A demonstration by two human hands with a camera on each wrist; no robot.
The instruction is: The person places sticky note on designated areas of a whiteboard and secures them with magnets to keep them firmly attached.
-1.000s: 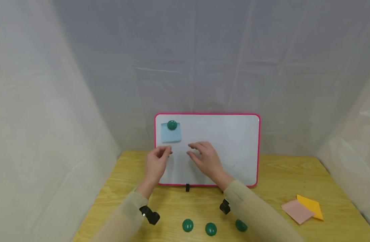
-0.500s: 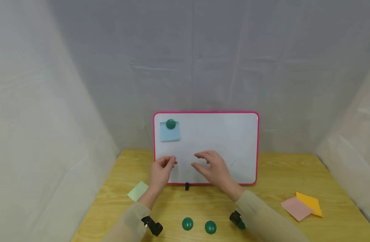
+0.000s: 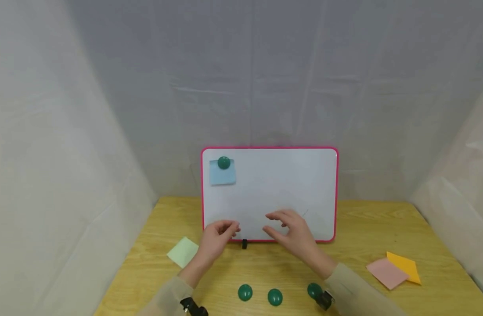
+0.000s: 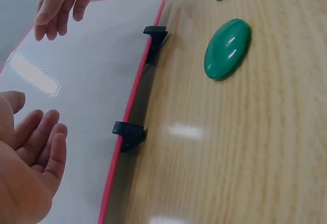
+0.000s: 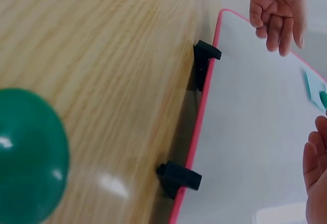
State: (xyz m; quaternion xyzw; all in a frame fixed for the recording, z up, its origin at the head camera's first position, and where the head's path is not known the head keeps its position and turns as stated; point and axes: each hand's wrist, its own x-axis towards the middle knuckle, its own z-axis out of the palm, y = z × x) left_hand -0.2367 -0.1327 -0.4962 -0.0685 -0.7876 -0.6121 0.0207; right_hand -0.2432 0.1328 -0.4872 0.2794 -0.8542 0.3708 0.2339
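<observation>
My left hand [image 3: 218, 238] hovers before the lower left part of the whiteboard [image 3: 277, 188], its fingers loosely bent and holding nothing. To its right, my right hand [image 3: 293, 231] is also bare, with thumb and fingers apart. The board has a pink frame and stands upright at the back of the table. On its upper left a light blue sticky note [image 3: 222, 176] hangs under a round green magnet [image 3: 224, 163]. A pale green sticky note [image 3: 183, 252] lies on the table beside my left wrist, partly covered by it.
Three more green magnets, a left one [image 3: 245, 292], a middle one [image 3: 275, 297] and a right one [image 3: 314, 290], lie near the front. A pink sticky note [image 3: 387, 273] overlaps an orange one [image 3: 409, 268] at right. Black feet [image 4: 130, 133] hold the board's lower edge.
Both hands have drawn down and to the right, away from the blue note. The pale green note has come into view from behind the left arm. The blue note and its magnet stay put.
</observation>
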